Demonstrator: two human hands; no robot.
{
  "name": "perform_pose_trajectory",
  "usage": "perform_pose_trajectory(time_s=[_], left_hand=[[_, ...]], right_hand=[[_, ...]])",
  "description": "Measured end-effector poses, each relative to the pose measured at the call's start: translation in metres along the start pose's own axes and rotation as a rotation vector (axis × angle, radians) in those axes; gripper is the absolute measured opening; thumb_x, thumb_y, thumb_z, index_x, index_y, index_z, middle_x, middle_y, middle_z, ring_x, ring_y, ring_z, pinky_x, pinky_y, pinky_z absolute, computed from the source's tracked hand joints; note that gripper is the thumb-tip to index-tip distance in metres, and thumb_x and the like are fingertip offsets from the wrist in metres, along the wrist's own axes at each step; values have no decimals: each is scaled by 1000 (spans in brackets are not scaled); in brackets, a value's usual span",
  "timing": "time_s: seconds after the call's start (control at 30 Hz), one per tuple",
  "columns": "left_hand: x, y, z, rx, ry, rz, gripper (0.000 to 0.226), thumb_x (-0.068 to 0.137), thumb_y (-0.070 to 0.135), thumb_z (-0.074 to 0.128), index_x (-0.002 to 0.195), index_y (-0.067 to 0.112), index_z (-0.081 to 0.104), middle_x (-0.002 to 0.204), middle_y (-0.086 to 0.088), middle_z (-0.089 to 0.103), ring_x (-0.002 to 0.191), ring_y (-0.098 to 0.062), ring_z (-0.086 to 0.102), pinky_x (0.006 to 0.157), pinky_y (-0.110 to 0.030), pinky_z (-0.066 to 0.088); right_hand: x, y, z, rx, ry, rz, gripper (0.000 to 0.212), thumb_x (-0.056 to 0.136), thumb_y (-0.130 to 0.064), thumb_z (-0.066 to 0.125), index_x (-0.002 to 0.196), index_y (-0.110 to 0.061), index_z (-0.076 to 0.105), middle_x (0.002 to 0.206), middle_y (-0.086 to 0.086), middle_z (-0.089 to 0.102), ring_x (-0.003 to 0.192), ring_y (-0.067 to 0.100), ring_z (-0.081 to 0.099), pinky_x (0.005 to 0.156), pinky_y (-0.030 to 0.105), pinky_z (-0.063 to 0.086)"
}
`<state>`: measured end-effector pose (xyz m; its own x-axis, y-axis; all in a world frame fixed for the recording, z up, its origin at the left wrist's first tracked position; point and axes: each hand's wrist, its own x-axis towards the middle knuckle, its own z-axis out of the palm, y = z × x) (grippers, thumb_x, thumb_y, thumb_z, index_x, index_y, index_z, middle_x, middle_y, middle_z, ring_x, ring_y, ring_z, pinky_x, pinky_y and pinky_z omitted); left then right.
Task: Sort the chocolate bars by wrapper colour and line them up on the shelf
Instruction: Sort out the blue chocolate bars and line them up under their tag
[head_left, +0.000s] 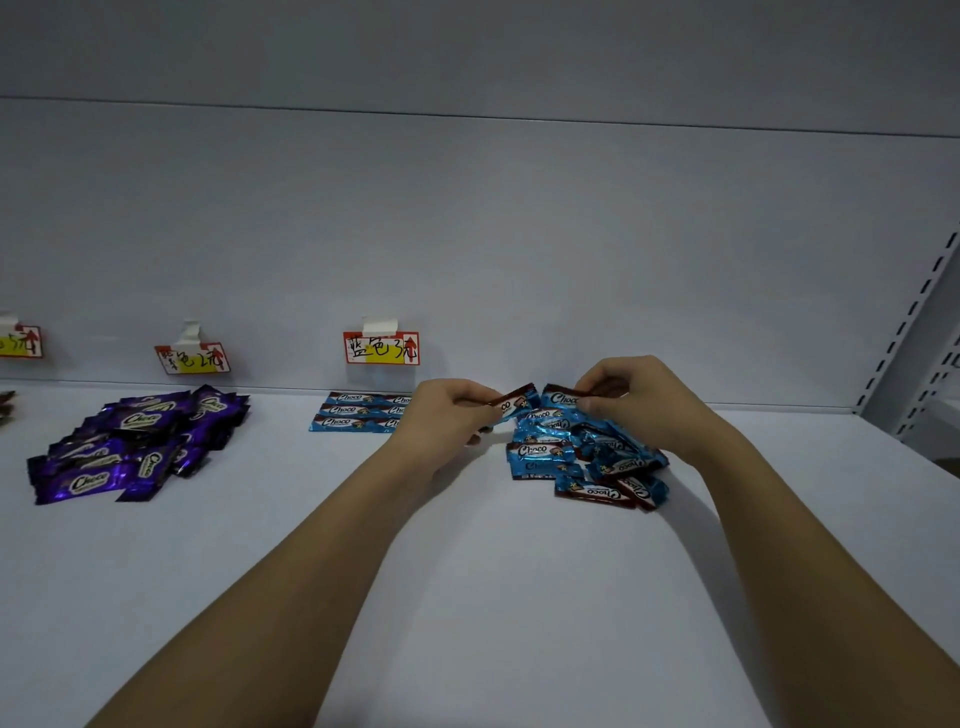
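A loose heap of blue chocolate bars (587, 452) lies on the white shelf (467, 597), right of centre and close to the back wall. The left hand (451, 413) is raised just left of the heap, its thumb and fingers pinched on one blue bar (515, 404) that tilts up off the shelf. The right hand (636, 402) hovers over the back of the heap, fingers curled and pinching the end of another blue bar (563, 399) at the top of the pile. Just left of the left hand, a short row of blue bars (358, 412) lies flat and neatly lined up against the back wall, under a price tag (382, 347) with handwriting. Well apart to the left sits a jumbled pile of purple bars (140, 447) below a second tag (193, 357); a third tag (21, 340) shows at the far left edge.
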<state>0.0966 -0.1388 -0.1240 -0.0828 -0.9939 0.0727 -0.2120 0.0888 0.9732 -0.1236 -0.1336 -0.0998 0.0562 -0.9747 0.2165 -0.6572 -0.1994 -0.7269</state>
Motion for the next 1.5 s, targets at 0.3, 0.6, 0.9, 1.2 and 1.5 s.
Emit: perform_pose_trajectory(time_s=[0.3,0.6,0.9,1.2,1.5], left_hand=[[-4,6,-20,-145,207,32,17,85,3,71,101,10,71,91,-4,72,79,-14,70,63,-15,55],[-33,2,-118,-95,213,111,20,83,0,71,90,19,74,92,-3,74,82,-15,70,69,-15,53],[-39,-22,-170,95,304,45,12,84,0,71,91,9,67,78,-6,69,68,-17,63,48,-9,45],[-26,-54,-169,365,191,35,8,83,12,75,86,18,70,73,5,66,70,-5,61,58,-5,43],[-30,-54,-162,685,208,134,20,87,25,70,107,22,68,105,2,57,95,-14,53,80,-23,43]], right_hand=[[-9,-14,2,243,159,48,11,88,-11,69,98,-16,71,87,5,72,68,7,64,58,15,50],[-14,-56,44,359,6,32,13,88,0,67,98,-8,72,90,15,73,72,18,72,67,20,57],[1,-110,101,179,-118,91,15,93,-8,62,104,-11,73,88,5,70,73,13,64,66,19,57],[3,-100,142,8,-114,58,13,88,-11,68,81,-22,70,82,-4,69,79,10,62,74,24,49],[1,-96,147,-321,-39,-95,16,92,-18,64,107,-21,68,109,-1,57,91,11,49,77,26,40]])
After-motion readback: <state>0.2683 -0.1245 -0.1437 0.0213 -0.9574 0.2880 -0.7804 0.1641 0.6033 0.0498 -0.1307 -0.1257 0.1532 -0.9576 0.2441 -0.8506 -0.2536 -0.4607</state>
